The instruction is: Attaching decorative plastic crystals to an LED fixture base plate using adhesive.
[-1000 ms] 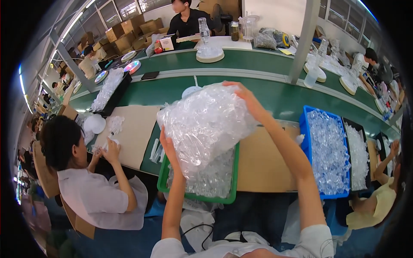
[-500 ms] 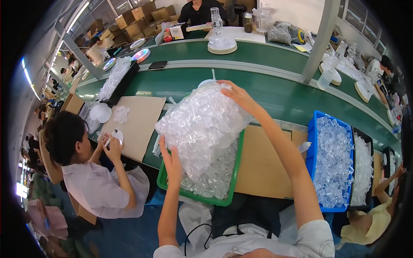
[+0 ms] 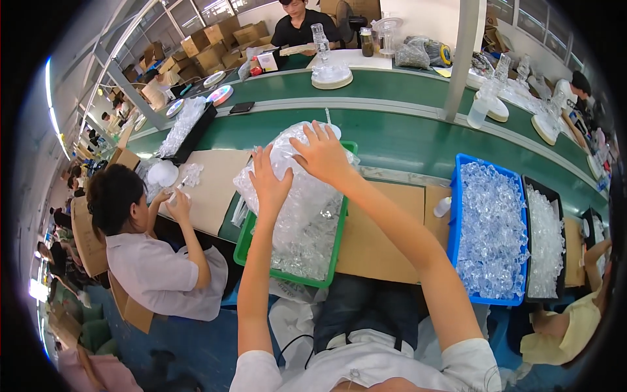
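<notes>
A clear plastic bag (image 3: 305,191) full of transparent pieces rests on the far part of a green bin (image 3: 337,242). Loose clear plastic pieces (image 3: 302,255) fill the bin's near part. My left hand (image 3: 270,181) lies over the bag's left side, fingers spread. Against its upper right side, my right hand (image 3: 324,155) is likewise open with fingers apart. Neither hand is closed round the plastic. How firmly the palms press is hidden.
A cardboard sheet (image 3: 373,251) lies right of the bin, with a small white bottle (image 3: 442,207) on it. Beyond stand a blue bin (image 3: 453,264) and a black bin (image 3: 558,287) of clear pieces. A co-worker (image 3: 157,261) sits close at left. A metal post (image 3: 462,72) rises behind.
The bag has come down and away from me onto the bin's far part. My left hand has moved up onto it; my right hand has shifted left, fingers now spread.
</notes>
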`<action>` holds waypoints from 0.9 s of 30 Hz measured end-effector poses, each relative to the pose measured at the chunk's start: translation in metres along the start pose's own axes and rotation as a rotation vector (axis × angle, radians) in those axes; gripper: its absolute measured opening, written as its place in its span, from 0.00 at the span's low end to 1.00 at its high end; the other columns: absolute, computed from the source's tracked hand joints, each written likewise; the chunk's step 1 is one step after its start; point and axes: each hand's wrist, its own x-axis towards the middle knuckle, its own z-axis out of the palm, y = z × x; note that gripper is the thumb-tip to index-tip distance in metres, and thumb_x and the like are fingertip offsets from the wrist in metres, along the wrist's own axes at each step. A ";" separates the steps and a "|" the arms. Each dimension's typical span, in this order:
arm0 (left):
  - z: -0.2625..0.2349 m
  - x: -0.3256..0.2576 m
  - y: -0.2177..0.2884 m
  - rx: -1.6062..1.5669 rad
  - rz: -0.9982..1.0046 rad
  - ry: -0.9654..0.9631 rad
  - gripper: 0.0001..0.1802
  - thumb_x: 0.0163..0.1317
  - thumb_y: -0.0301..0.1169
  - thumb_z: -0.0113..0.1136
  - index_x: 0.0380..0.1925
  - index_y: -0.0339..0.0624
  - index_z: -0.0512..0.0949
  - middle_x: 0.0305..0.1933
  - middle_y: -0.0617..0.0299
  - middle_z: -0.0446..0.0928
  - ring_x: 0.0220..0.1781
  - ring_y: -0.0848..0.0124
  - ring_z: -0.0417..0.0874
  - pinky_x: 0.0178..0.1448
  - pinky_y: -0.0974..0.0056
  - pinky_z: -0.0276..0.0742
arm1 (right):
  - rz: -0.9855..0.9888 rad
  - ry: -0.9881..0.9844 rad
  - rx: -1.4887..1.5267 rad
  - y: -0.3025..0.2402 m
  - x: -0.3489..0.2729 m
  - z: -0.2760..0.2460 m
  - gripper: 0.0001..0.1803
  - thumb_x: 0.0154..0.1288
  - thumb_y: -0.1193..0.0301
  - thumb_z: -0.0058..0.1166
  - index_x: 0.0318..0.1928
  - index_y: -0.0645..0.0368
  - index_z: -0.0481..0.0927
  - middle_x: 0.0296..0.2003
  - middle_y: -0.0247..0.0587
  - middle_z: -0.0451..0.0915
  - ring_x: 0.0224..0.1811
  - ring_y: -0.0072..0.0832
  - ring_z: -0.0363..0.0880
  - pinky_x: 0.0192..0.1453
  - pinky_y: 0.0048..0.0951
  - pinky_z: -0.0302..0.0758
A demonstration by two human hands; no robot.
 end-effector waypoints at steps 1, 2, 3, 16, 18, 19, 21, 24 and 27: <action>-0.001 0.001 0.000 -0.002 0.007 0.001 0.37 0.49 0.33 0.63 0.62 0.45 0.63 0.69 0.47 0.57 0.73 0.50 0.52 0.70 0.37 0.46 | 0.001 0.005 -0.005 0.002 0.001 0.004 0.18 0.58 0.61 0.55 0.48 0.52 0.77 0.51 0.62 0.74 0.58 0.60 0.69 0.61 0.58 0.63; -0.003 0.001 -0.003 -0.046 0.040 0.004 0.35 0.49 0.31 0.61 0.61 0.44 0.64 0.68 0.46 0.59 0.73 0.50 0.54 0.70 0.42 0.48 | -0.037 0.031 -0.066 0.003 0.002 0.008 0.15 0.59 0.62 0.53 0.45 0.53 0.77 0.48 0.64 0.75 0.56 0.60 0.71 0.59 0.59 0.65; -0.003 0.002 -0.005 -0.090 0.074 0.007 0.34 0.49 0.28 0.59 0.60 0.43 0.65 0.67 0.46 0.60 0.72 0.50 0.55 0.71 0.47 0.51 | -0.074 0.057 -0.128 0.004 0.002 0.011 0.12 0.60 0.64 0.50 0.41 0.55 0.77 0.45 0.67 0.76 0.53 0.61 0.73 0.58 0.59 0.66; -0.008 -0.012 0.003 -0.246 0.086 0.102 0.25 0.49 0.22 0.48 0.52 0.39 0.72 0.67 0.47 0.62 0.69 0.51 0.61 0.70 0.56 0.56 | 0.091 -0.079 -0.093 0.005 0.009 0.006 0.11 0.61 0.60 0.53 0.37 0.52 0.79 0.44 0.56 0.80 0.51 0.51 0.78 0.53 0.45 0.75; -0.019 -0.013 -0.002 -0.211 0.065 0.087 0.26 0.48 0.21 0.47 0.51 0.40 0.73 0.67 0.49 0.63 0.69 0.52 0.62 0.70 0.56 0.56 | 0.119 -0.082 0.189 0.004 0.011 -0.011 0.15 0.57 0.56 0.58 0.42 0.49 0.81 0.43 0.47 0.81 0.49 0.44 0.79 0.50 0.39 0.76; -0.021 -0.015 -0.002 -0.227 0.009 0.084 0.25 0.48 0.20 0.49 0.51 0.40 0.73 0.68 0.51 0.63 0.70 0.53 0.61 0.70 0.56 0.56 | 0.119 -0.083 0.196 0.012 0.017 -0.017 0.15 0.57 0.56 0.58 0.42 0.49 0.81 0.43 0.47 0.81 0.49 0.44 0.79 0.50 0.39 0.76; -0.023 -0.015 0.003 -0.221 0.008 0.080 0.24 0.49 0.20 0.50 0.51 0.40 0.73 0.68 0.51 0.63 0.71 0.54 0.60 0.70 0.56 0.55 | 0.301 0.021 0.510 0.044 0.026 -0.030 0.20 0.56 0.54 0.60 0.47 0.47 0.81 0.42 0.39 0.82 0.46 0.37 0.81 0.47 0.36 0.76; -0.024 -0.019 0.019 -0.162 0.053 0.081 0.22 0.51 0.21 0.53 0.50 0.39 0.73 0.68 0.50 0.62 0.72 0.54 0.58 0.71 0.54 0.54 | 0.785 0.061 0.195 0.139 0.018 -0.004 0.24 0.56 0.50 0.59 0.49 0.49 0.79 0.42 0.38 0.83 0.45 0.35 0.81 0.46 0.36 0.76; -0.037 -0.040 0.038 -0.097 0.145 0.092 0.19 0.56 0.24 0.54 0.50 0.37 0.73 0.68 0.48 0.61 0.73 0.51 0.55 0.71 0.51 0.52 | 0.907 -0.112 -0.151 0.219 -0.027 0.050 0.33 0.50 0.45 0.60 0.51 0.52 0.77 0.42 0.48 0.82 0.46 0.43 0.80 0.47 0.39 0.76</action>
